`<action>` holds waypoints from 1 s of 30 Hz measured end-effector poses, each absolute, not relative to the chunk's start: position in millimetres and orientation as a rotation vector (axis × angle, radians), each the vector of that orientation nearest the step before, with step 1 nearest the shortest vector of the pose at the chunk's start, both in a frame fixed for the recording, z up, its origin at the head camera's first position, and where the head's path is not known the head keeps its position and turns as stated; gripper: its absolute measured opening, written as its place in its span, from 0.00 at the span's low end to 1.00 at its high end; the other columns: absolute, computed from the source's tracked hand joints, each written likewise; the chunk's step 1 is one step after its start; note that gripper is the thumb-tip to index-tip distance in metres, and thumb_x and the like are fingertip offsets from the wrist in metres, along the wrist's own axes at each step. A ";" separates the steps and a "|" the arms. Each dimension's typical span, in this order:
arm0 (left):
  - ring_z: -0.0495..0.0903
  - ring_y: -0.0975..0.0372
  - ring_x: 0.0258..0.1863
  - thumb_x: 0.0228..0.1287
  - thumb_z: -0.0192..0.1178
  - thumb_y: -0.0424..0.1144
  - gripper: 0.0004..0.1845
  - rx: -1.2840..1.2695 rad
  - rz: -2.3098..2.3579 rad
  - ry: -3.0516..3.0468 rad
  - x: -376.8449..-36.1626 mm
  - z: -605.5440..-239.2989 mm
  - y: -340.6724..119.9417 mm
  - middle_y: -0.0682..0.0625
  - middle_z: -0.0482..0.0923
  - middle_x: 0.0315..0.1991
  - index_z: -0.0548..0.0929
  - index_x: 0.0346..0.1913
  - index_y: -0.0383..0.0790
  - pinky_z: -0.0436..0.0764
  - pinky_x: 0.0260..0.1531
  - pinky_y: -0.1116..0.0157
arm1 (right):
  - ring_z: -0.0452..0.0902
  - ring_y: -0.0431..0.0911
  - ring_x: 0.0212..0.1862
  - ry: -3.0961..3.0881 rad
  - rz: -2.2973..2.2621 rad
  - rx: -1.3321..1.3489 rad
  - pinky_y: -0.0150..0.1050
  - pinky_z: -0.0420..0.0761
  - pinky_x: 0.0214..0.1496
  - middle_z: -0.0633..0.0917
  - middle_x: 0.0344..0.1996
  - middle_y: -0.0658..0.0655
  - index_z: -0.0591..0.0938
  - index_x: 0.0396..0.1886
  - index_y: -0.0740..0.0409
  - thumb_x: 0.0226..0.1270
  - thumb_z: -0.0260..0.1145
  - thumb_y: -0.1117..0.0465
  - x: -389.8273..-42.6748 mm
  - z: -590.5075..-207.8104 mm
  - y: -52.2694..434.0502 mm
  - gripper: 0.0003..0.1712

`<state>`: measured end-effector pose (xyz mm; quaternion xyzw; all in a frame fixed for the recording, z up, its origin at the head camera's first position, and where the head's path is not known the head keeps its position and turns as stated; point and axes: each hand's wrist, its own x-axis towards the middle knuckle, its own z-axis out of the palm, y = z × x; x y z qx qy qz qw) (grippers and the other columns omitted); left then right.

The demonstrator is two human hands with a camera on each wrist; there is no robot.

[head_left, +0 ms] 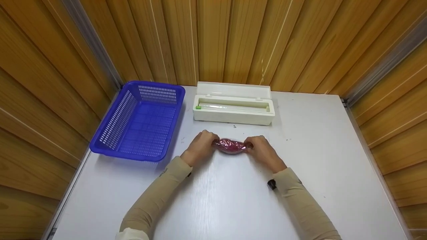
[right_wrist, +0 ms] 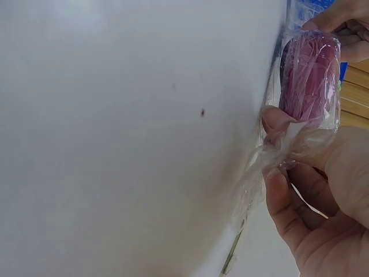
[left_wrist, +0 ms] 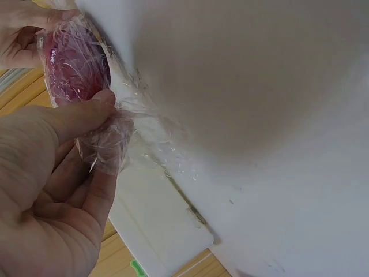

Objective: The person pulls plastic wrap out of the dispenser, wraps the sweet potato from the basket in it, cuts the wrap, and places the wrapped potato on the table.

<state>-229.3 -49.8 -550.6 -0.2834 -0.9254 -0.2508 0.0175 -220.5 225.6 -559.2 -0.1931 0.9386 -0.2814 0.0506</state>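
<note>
We find the red oval item point(head_left: 230, 146) already film-covered; left hand point(head_left: 199, 146) and right hand point(head_left: 263, 150) each pinch a loose, unsealed film end

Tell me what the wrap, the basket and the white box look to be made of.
Wrap: thin clear plastic film, glossy and crinkled, bunched where each hand pinches it. Basket: blue moulded plastic, likely rigid, with slotted lattice walls. Box: probably smooth white plastic, slightly shiny, with its lid open.
</note>
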 end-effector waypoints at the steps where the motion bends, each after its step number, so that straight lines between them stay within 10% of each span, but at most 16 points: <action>1: 0.89 0.57 0.36 0.61 0.67 0.19 0.11 -0.892 -0.792 -2.879 -229.5 -550.4 -50.5 0.45 0.92 0.36 0.93 0.39 0.36 0.88 0.40 0.57 | 0.87 0.47 0.42 2.863 -0.857 -0.588 0.47 0.87 0.49 0.92 0.38 0.57 0.91 0.43 0.62 0.66 0.77 0.67 -220.6 -559.2 225.9 0.07; 14: 0.85 0.60 0.41 0.74 0.66 0.37 0.17 -0.984 -1.054 -2.952 -225.9 -546.8 -62.2 0.41 0.91 0.51 0.88 0.58 0.30 0.87 0.53 0.59 | 0.87 0.53 0.52 2.840 -0.872 -0.588 0.51 0.86 0.59 0.91 0.49 0.60 0.88 0.54 0.64 0.69 0.75 0.65 -217.8 -557.1 231.9 0.15; 22: 0.69 0.66 0.23 0.82 0.55 0.34 0.15 -0.980 -1.048 -2.891 -226.8 -549.0 -63.6 0.51 0.76 0.23 0.90 0.38 0.34 0.72 0.27 0.67 | 0.85 0.60 0.59 2.851 -0.858 -0.644 0.57 0.83 0.65 0.89 0.55 0.65 0.86 0.62 0.66 0.78 0.65 0.62 -210.3 -550.0 234.7 0.18; 30: 0.78 0.65 0.29 0.76 0.61 0.29 0.10 -0.963 -1.018 -2.860 -227.9 -553.6 -63.0 0.45 0.91 0.34 0.94 0.43 0.34 0.82 0.33 0.65 | 0.90 0.56 0.54 2.862 -0.909 -0.715 0.50 0.88 0.57 0.92 0.50 0.63 0.90 0.55 0.64 0.76 0.65 0.71 -211.5 -555.3 235.7 0.14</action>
